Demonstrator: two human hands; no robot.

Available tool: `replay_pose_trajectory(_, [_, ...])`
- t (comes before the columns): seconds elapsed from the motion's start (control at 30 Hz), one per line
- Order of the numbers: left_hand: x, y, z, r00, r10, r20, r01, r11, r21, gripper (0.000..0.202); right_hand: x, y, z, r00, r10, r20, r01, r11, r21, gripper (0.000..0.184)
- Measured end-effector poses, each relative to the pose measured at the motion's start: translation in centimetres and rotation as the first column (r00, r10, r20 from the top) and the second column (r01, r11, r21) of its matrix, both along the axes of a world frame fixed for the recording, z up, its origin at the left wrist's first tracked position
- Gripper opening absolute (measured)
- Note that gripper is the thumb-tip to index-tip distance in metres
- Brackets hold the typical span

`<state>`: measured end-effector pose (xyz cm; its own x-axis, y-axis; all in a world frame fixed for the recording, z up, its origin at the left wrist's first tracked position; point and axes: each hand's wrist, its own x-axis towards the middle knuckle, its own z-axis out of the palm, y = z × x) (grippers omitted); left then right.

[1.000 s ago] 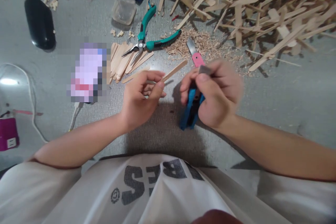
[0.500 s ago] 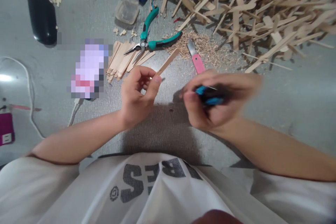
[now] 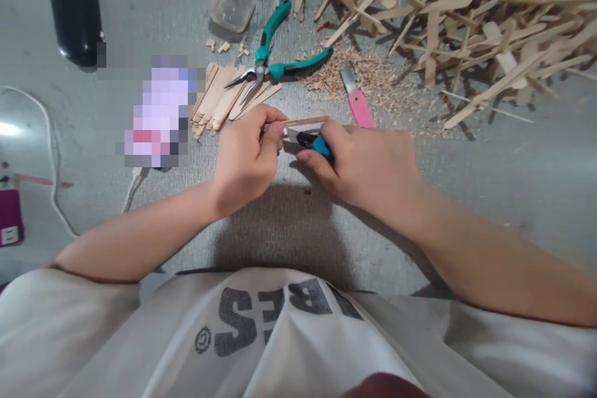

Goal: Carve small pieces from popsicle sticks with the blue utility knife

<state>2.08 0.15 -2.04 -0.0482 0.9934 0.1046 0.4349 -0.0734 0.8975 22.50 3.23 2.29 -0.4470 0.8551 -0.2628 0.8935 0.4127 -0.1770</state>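
My left hand (image 3: 249,152) is closed, pinching one end of a flat wooden craft stick (image 3: 305,120) that points to the right. In my right hand (image 3: 368,165) is a blue and black utility knife (image 3: 319,144), its blade out and pointing left. The blade lies just below the stick, close to my left fingertips; whether it touches the wood I cannot tell. My right index finger is by the stick's far end. Beyond my left hand lies a row of craft sticks (image 3: 217,99), with green-handled pliers (image 3: 261,69) resting partly over it.
A pink-handled knife (image 3: 360,107) lies beside wood shavings (image 3: 373,84). Behind it spreads a large heap of sticks (image 3: 448,18). A clear plastic container (image 3: 233,7), a blurred-out phone (image 3: 161,115) on a white cable, a black rounded case (image 3: 75,15) and a purple charger (image 3: 9,217) are around.
My right hand has moved left and turned, bringing the utility knife up to the stick. The stick has swung from slanting upward to nearly level. The view has shifted slightly.
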Motion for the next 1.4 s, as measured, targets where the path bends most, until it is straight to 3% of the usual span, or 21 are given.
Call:
replay_pose_trajectory(0.13, [-0.7,0.5,0.5,0.976,-0.059,-0.21,0.055,0.998,-0.023,0.016,-0.2,0.0,0.3,0.998,0.014,0.059,-0.012,0.999,-0.035,0.061])
replay_pose_trajectory(0.27, [-1.0,0.5,0.5,0.94,-0.08,-0.331,0.079,0.997,-0.016,0.017,0.2,0.2,-0.3,1.0,0.009,0.021,-0.008,0.999,-0.053,0.061])
replay_pose_trajectory(0.4, [-1.1,0.3,-0.1,0.937,-0.098,-0.335,0.085,0.995,-0.055,0.018,0.5,0.6,-0.6,0.999,0.018,-0.032,-0.02,0.997,-0.069,0.063])
replay_pose_trajectory(0.6, [-1.4,0.3,-0.5,0.897,-0.111,-0.429,0.099,0.994,-0.05,0.024,0.2,0.9,-0.3,0.997,0.034,0.069,-0.027,0.995,-0.1,0.067])
replay_pose_trajectory(0.73, [-1.3,0.2,-0.5,0.879,-0.105,-0.465,0.101,0.994,-0.033,0.025,0.3,0.8,-0.4,0.999,0.017,0.029,-0.014,0.996,-0.09,0.064])
replay_pose_trajectory(0.9, [-1.4,0.2,-0.7,0.903,-0.091,-0.42,0.096,0.995,-0.008,0.021,0.5,0.7,-0.4,0.998,-0.036,-0.054,0.029,0.992,-0.123,0.058])
replay_pose_trajectory(1.03, [-1.3,0.2,-0.5,0.911,-0.107,-0.398,0.101,0.994,-0.038,0.021,0.2,0.8,-0.1,0.999,-0.032,-0.012,0.03,0.991,-0.129,0.057])
replay_pose_trajectory(1.23, [-0.6,0.2,1.1,0.77,-0.167,-0.616,0.084,0.983,-0.162,0.026,-0.1,1.1,1.1,0.984,0.074,0.162,-0.042,0.98,-0.193,0.059])
replay_pose_trajectory(1.4, [-0.4,0.2,1.7,0.698,-0.208,-0.686,0.09,0.975,-0.204,0.027,-0.1,1.1,1.2,0.977,0.093,0.194,-0.053,0.978,-0.203,0.063])
